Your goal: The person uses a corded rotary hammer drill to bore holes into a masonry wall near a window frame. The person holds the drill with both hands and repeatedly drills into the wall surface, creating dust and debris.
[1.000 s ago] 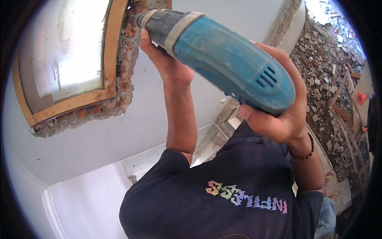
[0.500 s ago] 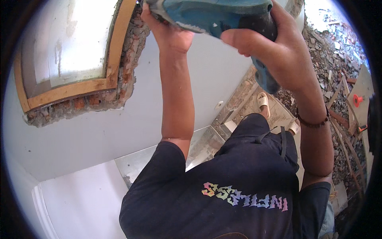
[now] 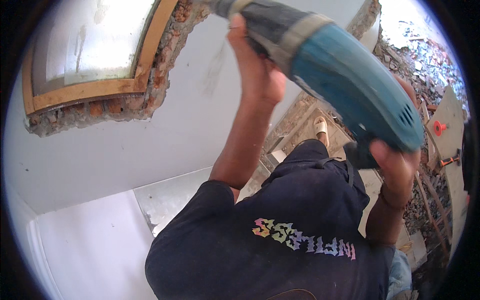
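A large blue and black hammer drill (image 3: 350,70) is held up slantwise in both hands, its front end toward the upper left. My left hand (image 3: 260,75) is closed around the dark front part of its body. At the rear, my right hand (image 3: 397,162) wraps around the handle, partly hidden behind the casing. The drill's nose reaches close to the broken brick edge (image 3: 182,32) beside the wooden window frame (image 3: 141,77). Whether the tip touches the brick cannot be made out at the picture's edge.
A pale wall (image 3: 120,160) runs below the window. To the right, rubble (image 3: 425,65) covers the ground, with a board (image 3: 452,120) bearing an orange-handled hammer (image 3: 450,160) and a small red-orange round piece (image 3: 439,128). A sandalled foot (image 3: 321,129) stands on dusty flooring.
The hammer drill has come lower into view, its rear swinging down to the right. My right hand has moved down and right with it, my left hand rightward and slightly down.
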Action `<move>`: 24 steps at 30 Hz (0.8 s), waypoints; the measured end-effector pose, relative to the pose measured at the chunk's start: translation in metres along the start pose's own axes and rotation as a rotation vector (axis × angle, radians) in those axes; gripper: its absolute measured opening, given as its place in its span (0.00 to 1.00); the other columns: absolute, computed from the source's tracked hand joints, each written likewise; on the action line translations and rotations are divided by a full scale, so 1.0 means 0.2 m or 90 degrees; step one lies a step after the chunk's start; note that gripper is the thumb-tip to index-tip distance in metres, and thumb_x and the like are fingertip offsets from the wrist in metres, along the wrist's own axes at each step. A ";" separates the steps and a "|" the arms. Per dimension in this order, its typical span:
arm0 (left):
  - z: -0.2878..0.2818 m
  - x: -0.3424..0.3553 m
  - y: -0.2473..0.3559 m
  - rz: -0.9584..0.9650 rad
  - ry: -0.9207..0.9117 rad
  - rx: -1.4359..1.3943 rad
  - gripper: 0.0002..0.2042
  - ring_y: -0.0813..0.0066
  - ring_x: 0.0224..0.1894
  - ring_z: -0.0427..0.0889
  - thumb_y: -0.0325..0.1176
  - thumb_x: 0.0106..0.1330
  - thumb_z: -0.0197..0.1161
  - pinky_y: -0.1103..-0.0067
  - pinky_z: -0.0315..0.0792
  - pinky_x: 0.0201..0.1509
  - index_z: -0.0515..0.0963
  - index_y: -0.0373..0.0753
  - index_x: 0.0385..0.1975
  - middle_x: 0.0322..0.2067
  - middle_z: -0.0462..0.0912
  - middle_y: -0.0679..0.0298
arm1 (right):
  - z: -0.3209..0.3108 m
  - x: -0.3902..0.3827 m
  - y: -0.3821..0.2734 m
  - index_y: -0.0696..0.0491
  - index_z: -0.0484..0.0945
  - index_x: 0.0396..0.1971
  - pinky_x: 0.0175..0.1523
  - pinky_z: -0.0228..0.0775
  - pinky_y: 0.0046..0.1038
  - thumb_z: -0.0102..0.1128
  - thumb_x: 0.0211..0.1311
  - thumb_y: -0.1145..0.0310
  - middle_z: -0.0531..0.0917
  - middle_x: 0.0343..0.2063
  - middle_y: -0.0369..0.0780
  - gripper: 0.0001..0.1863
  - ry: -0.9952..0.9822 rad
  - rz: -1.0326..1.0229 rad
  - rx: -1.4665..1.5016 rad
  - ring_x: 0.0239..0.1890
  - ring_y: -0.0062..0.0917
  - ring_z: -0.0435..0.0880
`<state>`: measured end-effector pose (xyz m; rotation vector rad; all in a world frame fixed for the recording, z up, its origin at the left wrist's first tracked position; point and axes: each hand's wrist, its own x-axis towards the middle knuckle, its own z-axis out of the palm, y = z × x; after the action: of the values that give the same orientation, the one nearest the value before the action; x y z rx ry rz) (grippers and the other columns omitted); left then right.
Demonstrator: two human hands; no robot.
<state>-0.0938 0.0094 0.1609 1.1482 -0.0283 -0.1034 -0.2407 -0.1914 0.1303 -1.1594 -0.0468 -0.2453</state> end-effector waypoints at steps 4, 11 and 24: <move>-0.08 0.08 0.12 0.021 -0.034 0.001 0.33 0.72 0.61 0.75 0.70 0.68 0.52 0.69 0.67 0.67 0.74 0.51 0.59 0.58 0.78 0.74 | 0.12 0.20 -0.15 0.64 0.66 0.67 0.64 0.67 0.31 0.72 0.46 0.57 0.77 0.57 0.46 0.47 -0.111 0.054 -0.067 0.58 0.32 0.78; -0.06 0.29 0.17 0.009 0.003 -0.161 0.32 0.74 0.61 0.74 0.72 0.66 0.51 0.68 0.66 0.66 0.77 0.54 0.57 0.57 0.79 0.77 | 0.19 0.45 -0.34 0.64 0.67 0.67 0.59 0.72 0.31 0.69 0.47 0.65 0.81 0.52 0.46 0.44 -0.122 0.129 -0.113 0.50 0.30 0.81; -0.61 0.46 0.27 0.073 -0.110 0.122 0.33 0.67 0.44 0.87 0.68 0.71 0.41 0.66 0.83 0.45 0.78 0.45 0.54 0.44 0.86 0.61 | 0.64 0.30 0.32 0.60 0.65 0.64 0.54 0.74 0.31 0.75 0.49 0.67 0.82 0.46 0.44 0.41 -0.103 -0.054 -0.049 0.50 0.26 0.82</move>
<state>0.0112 0.1342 0.1576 1.3233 -0.2618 -0.1002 -0.1562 -0.0603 0.1332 -1.2542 -0.2314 -0.2287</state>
